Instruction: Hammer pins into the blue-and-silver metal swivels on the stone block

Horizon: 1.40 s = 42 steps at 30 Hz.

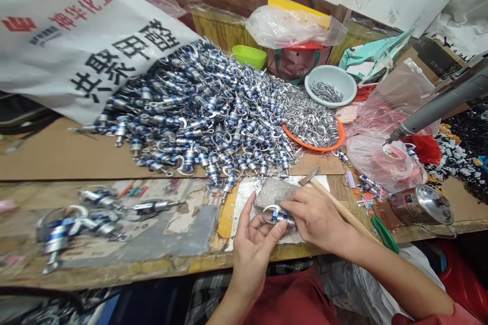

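Observation:
My left hand [253,241] and my right hand [316,218] meet at the table's front edge, both pinching one small blue and silver metal part with a ring [277,215]. The part rests against a grey stone block [274,193] on a white sheet [244,213]. A wooden-handled tool [335,203] lies under my right hand, its metal tip pointing up left. A big heap of the same blue and silver parts [206,106] covers the table behind.
A white printed sack [68,35] lies at the back left. An orange dish of silver pieces [316,127], a pale bowl of pins [331,86], a green tub [249,55], plastic bags, a steel pot [423,205] and a grey power tool [438,106] stand to the right. Loose parts [76,218] lie left.

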Each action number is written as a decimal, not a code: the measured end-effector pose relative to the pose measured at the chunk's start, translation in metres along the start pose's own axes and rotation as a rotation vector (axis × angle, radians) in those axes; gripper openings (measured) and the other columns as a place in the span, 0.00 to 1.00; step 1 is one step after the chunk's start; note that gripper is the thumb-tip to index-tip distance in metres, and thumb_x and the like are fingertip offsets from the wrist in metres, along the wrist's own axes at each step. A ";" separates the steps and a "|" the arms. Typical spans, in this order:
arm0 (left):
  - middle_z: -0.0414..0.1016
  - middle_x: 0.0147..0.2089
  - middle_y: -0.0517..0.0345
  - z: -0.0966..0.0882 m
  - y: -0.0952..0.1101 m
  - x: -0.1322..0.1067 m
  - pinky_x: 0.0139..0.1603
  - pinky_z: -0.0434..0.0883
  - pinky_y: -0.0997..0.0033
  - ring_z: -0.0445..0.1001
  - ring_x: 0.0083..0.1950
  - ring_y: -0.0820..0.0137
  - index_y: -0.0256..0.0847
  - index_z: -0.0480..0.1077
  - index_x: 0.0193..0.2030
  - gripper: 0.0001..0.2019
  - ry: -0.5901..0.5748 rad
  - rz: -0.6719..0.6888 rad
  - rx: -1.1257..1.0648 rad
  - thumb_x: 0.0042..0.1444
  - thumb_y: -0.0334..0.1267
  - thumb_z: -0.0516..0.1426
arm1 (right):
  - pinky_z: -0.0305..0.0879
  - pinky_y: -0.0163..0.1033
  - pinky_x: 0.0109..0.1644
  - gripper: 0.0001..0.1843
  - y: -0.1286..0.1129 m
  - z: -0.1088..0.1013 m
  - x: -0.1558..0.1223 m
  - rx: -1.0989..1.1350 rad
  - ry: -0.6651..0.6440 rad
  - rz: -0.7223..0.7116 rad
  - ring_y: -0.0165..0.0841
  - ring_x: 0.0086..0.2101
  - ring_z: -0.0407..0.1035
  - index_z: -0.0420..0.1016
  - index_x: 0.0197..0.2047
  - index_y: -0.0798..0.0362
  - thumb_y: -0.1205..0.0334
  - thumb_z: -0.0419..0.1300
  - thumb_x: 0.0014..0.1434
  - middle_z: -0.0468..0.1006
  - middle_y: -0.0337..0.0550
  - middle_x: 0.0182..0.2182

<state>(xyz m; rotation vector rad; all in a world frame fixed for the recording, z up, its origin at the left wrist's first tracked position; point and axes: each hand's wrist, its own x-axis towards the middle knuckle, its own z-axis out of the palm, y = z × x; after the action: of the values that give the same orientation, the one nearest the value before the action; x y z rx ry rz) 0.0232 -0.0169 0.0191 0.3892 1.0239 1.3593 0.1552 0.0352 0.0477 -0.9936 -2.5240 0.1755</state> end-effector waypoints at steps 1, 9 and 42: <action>0.74 0.36 0.59 0.000 0.000 0.000 0.39 0.75 0.67 0.75 0.35 0.71 0.48 0.48 0.64 0.43 0.004 0.006 0.004 0.43 0.33 0.64 | 0.59 0.36 0.31 0.13 0.000 -0.003 0.001 0.015 -0.027 0.006 0.33 0.28 0.62 0.74 0.38 0.57 0.73 0.49 0.57 0.70 0.45 0.26; 0.73 0.34 0.61 0.001 -0.001 0.000 0.38 0.75 0.68 0.75 0.33 0.71 0.48 0.49 0.63 0.42 0.028 0.005 0.026 0.42 0.34 0.64 | 0.57 0.32 0.31 0.07 0.011 -0.016 0.013 0.085 -0.230 0.013 0.29 0.29 0.64 0.71 0.29 0.55 0.71 0.55 0.57 0.71 0.40 0.26; 0.71 0.31 0.64 0.001 -0.004 0.002 0.36 0.75 0.67 0.75 0.31 0.72 0.49 0.49 0.63 0.44 0.043 0.011 -0.016 0.40 0.34 0.65 | 0.69 0.37 0.42 0.32 0.003 -0.046 -0.077 -0.046 -0.045 0.126 0.34 0.42 0.70 0.49 0.64 0.45 0.75 0.46 0.59 0.73 0.47 0.44</action>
<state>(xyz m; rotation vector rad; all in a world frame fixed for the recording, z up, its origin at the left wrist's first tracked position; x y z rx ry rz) 0.0258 -0.0159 0.0161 0.3556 1.0469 1.3894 0.2268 -0.0162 0.0626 -1.1809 -2.5171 0.1791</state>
